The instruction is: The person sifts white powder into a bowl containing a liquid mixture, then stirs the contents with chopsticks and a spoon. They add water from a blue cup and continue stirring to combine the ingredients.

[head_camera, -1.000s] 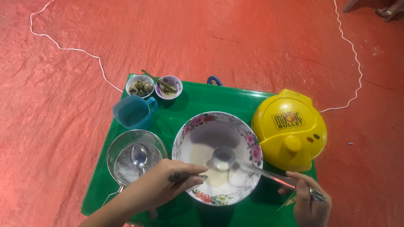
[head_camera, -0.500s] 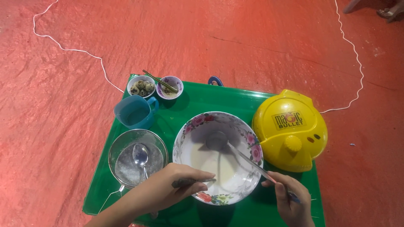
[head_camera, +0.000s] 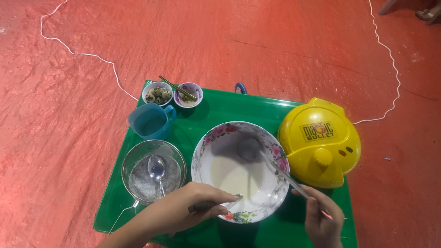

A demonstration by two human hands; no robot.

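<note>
A left hand (head_camera: 183,212) steadies the near rim of a floral bowl (head_camera: 240,171), fingers pinching a thin dark handle against it, while the right hand (head_camera: 321,220) grips a ladle (head_camera: 250,149), fingers closed round its handle. A second ago the ladle hung over the middle of the bowl; now its scoop lies low by the far wall, so the pale batter is being stirred rather than lifted out. Left sits a sieve (head_camera: 154,171) with a spoon, right a yellow cooker (head_camera: 320,141). Beyond, on the green tray (head_camera: 216,110), stand a blue cup (head_camera: 150,121) and two small bowls (head_camera: 172,94).
</note>
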